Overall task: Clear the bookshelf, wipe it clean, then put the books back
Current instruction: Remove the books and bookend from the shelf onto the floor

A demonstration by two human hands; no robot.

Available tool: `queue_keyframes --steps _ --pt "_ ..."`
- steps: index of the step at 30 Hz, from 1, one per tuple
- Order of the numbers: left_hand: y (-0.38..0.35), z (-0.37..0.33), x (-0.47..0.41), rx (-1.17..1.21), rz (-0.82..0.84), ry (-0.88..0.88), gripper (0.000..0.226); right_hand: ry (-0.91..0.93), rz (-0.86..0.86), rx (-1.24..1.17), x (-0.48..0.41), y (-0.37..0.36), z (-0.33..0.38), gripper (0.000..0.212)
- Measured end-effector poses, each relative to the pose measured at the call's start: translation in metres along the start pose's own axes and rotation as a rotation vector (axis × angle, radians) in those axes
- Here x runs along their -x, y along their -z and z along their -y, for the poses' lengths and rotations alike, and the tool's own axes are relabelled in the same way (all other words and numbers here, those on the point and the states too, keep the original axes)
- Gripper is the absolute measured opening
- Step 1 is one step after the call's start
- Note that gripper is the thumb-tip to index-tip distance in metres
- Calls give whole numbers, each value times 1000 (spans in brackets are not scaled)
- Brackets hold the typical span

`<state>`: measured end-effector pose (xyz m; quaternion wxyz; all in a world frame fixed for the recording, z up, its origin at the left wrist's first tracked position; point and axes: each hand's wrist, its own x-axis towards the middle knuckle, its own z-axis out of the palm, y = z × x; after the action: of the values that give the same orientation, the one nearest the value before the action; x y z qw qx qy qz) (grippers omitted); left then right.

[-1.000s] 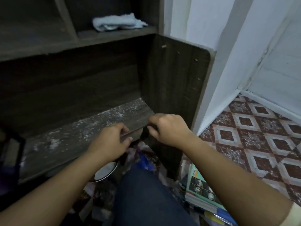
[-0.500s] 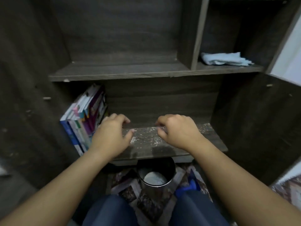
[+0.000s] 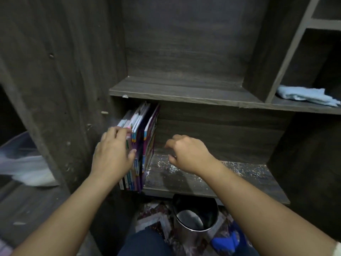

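Standing nearest on the floor, a bin [image 3: 195, 217] is seen below the shelf [image 3: 212, 182]. The left hand [image 3: 112, 154] is laid on the books [image 3: 143, 145], its fingers [image 3: 118, 131] fairly straight across the spines. The right hand [image 3: 190, 154] is held over the speckled shelf, fingers loosely curled, holding nothing. The books are stood upright at the shelf's left end. Farther up, a cloth [image 3: 306, 96] is laid in the right compartment.
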<state>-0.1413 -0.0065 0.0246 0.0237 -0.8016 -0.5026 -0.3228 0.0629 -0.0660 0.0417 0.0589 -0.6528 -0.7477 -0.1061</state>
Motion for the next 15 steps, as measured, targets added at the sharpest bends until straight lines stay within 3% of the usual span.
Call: queue_keyframes --steps 5,15 --pt "-8 9 -4 2 49 -35 75 -65 56 -425 -37 -19 12 92" --pt "-19 24 -2 -4 42 -57 81 96 -210 -412 -71 -46 24 74"
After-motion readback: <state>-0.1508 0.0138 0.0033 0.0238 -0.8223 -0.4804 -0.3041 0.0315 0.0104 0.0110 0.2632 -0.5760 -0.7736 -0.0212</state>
